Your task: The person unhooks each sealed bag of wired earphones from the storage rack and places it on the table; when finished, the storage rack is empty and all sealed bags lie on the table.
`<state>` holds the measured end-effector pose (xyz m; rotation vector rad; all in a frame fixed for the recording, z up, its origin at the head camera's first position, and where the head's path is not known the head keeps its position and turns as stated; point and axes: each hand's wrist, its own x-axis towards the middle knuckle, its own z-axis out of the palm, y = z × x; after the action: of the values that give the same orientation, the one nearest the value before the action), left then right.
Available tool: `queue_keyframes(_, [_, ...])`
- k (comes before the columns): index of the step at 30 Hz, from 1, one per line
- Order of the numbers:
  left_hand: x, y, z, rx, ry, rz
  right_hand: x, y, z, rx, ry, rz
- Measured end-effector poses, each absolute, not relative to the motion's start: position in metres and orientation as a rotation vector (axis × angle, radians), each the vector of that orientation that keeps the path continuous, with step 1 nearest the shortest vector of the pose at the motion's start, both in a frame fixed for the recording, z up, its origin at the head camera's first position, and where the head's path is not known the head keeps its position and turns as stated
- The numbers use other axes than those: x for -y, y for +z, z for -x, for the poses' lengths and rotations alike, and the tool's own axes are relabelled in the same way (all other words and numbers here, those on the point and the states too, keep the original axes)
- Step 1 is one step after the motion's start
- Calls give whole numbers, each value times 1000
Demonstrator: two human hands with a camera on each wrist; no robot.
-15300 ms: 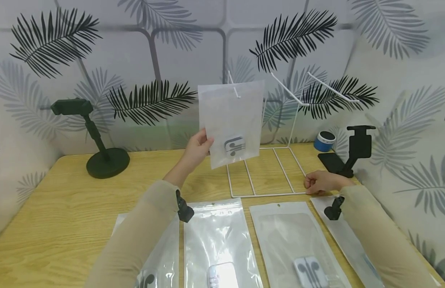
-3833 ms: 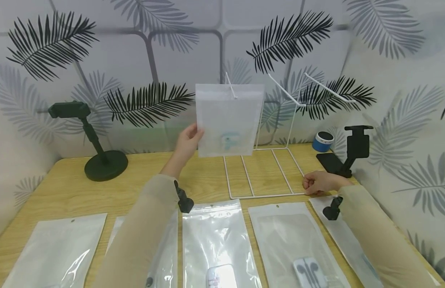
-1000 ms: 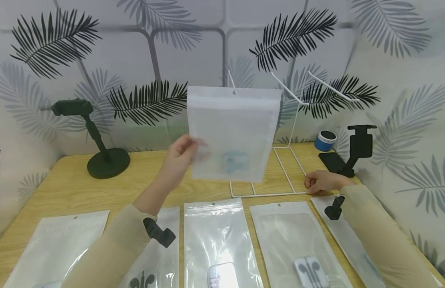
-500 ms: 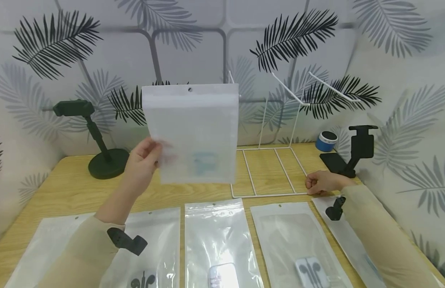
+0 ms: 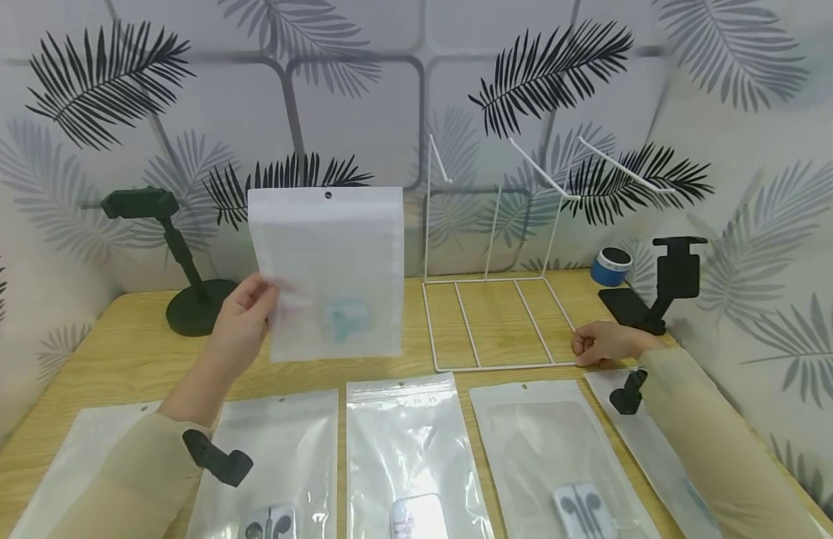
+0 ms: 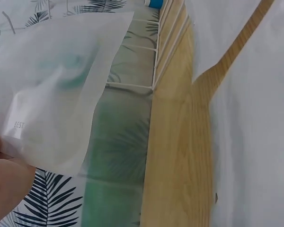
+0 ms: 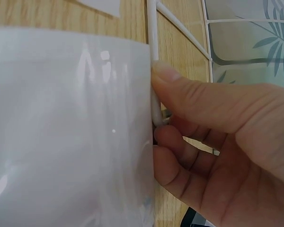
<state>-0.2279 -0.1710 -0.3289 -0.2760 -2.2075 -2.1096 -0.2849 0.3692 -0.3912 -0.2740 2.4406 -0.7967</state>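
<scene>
At the left edge of a translucent white zip bag (image 5: pixel 328 262), my left hand (image 5: pixel 244 314) pinches the plastic and holds it upright above the table. A small hang hole is near its top; a pale blue item shows through blurrily. In the left wrist view, thumb and fingers grip the same bag (image 6: pixel 47 85), which bears small print. My right hand (image 5: pixel 608 343) pinches the front right corner of a white wire rack (image 5: pixel 483 367); the right wrist view shows its thumb on the bar (image 7: pixel 152 28). The rack's left hook (image 5: pixel 440 159) carries nothing, and the held bag is apart from it.
Several clear bags lie in a row in front, including one with earphones (image 5: pixel 271 442), a middle bag (image 5: pixel 403 419) and another earphone bag (image 5: pixel 534 427). A dark green stand (image 5: pixel 197 307) is back left. A blue speaker (image 5: pixel 610 267) and black phone holder (image 5: pixel 677 273) stand right.
The held bag, earlier at the rack's left hook, has come off it and moved left and slightly down. A bag now lies far left where bare table showed first. The right hand stays put.
</scene>
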Motion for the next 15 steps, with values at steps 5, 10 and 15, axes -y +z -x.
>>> queue_keyframes(5, [172,-339,234,2219,-2171,218,-370,-391,285,-2437,-800,270])
queue_keyframes(10, [173,-353,244,2181,-2340,190,-371,-391,285,-2445,-787,277])
queue_keyframes(15, [177,-369,254,2302,-2321,140,-371,-393,285,-2450,-786,307])
